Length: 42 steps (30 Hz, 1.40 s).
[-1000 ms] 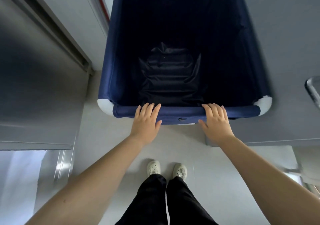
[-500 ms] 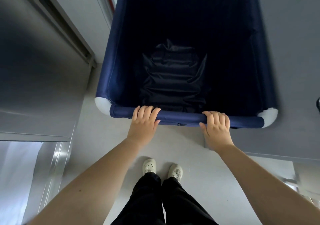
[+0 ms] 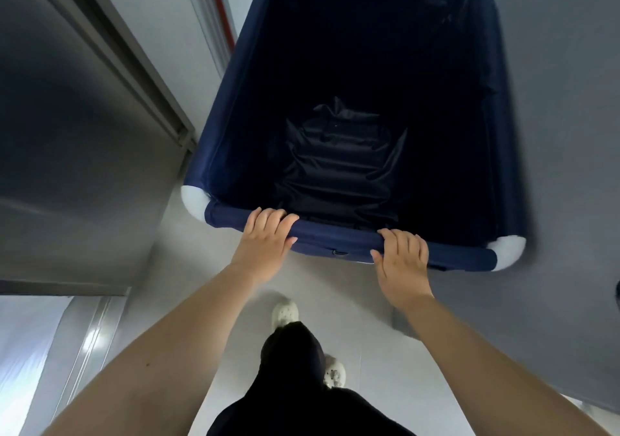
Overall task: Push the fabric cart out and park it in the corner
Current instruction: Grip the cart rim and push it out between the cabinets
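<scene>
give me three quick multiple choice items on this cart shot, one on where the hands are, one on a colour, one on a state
1. Where are both hands?
A. on the cart's near rim
B. inside the cart
C. on the wall

2. What colour are the cart's corner caps?
A. red
B. white
C. black

3. What does the cart hold?
A. stacked boxes
B. folded towels
C. nothing but its dark liner

Answers:
1 A, left hand and right hand curl over the fabric cart near rim.
2 B, the corner caps are white.
3 C, only the crumpled dark liner shows.

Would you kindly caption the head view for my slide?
Both hands, left and right, grip the near rim of a navy fabric cart between grey walls.
</scene>
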Motion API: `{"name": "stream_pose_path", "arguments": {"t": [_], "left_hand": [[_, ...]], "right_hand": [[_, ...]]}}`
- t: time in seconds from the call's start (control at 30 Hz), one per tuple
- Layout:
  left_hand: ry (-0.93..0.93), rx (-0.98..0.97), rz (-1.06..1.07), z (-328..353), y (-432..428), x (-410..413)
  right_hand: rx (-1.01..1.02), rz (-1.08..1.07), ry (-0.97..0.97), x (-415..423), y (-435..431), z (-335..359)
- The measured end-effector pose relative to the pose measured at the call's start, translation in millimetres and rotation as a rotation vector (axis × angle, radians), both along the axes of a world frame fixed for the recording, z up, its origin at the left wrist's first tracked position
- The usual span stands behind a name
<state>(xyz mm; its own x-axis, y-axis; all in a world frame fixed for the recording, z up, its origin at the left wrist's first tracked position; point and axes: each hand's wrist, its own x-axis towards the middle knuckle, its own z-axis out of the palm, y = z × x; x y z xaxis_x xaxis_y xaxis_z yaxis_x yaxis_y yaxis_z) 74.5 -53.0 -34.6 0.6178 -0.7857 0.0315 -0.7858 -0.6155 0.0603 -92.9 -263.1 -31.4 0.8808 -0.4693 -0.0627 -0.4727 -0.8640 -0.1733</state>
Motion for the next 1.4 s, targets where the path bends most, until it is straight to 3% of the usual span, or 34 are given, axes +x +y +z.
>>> {"name": "stream_pose_path", "arguments": {"t": [0.13,0.57,1.0,1.4], "left_hand": [[0.061,0.035,-0.004,1,-22,40],[0.186,0.004,-0.007,6,-107,210],[0.142,0.03,-0.027,3,-198,351],[0.137,0.033,0.023,13,-353,477]], "right_hand": [[-0.043,0.0,-0.04,37,-21,4],[0.133,-0.102,-0.029,199,-95,12],[0.094,-0.058,-0.009,332,-186,9],[0.104,-0.057,-0.027,467,-343,7]]}}
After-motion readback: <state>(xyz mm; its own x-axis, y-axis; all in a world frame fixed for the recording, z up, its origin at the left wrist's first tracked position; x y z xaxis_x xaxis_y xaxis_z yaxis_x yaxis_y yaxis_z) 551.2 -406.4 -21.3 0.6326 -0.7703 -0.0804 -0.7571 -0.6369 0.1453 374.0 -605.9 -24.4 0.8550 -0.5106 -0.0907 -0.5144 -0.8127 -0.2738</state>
